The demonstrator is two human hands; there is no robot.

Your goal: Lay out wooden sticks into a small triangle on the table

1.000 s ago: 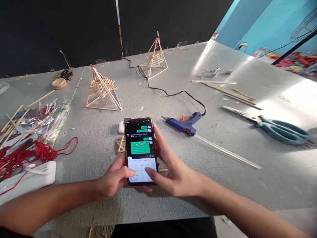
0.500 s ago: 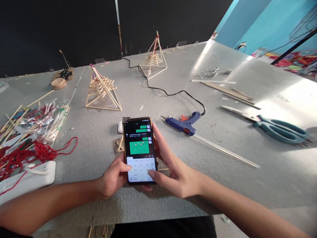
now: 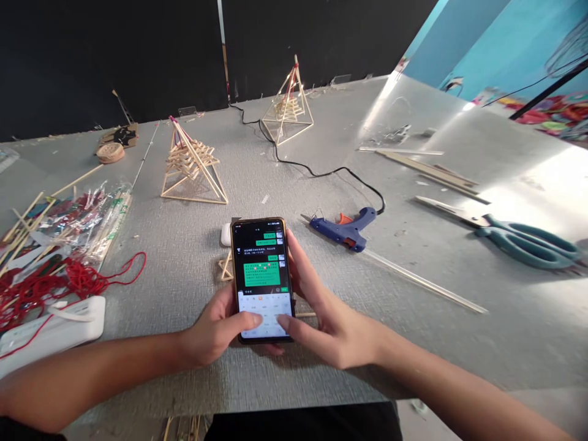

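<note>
Between both hands is a smartphone (image 3: pixel 261 275), upright, its screen showing a chat with green message bubbles and a keyboard below. My left hand (image 3: pixel 223 321) grips its lower left side, the thumb over the keyboard. On the right edge, my right hand (image 3: pixel 326 318) is closed round the phone, its thumb also at the keys. Partly hidden behind the phone lie a small wooden stick frame (image 3: pixel 225 267) and a white rounded object (image 3: pixel 225 234). To the right rests a blue glue gun (image 3: pixel 344 229) with a clear glue stick (image 3: pixel 427 282) coming out of its back.
Two stick pyramids (image 3: pixel 193 162) (image 3: pixel 288 110) stand further back. Teal-handled scissors (image 3: pixel 519 239) lie right, near wooden strips (image 3: pixel 432 174). Red yarn (image 3: pixel 87 278), plastic-wrapped sticks (image 3: pixel 108 226) and a white power strip (image 3: pixel 78 321) crowd the left. A black cord (image 3: pixel 316 171) crosses the table.
My left thumb has moved right, further over the phone's keyboard. Text now shows in the input line, with a green button beside it. The view has shifted slightly.
</note>
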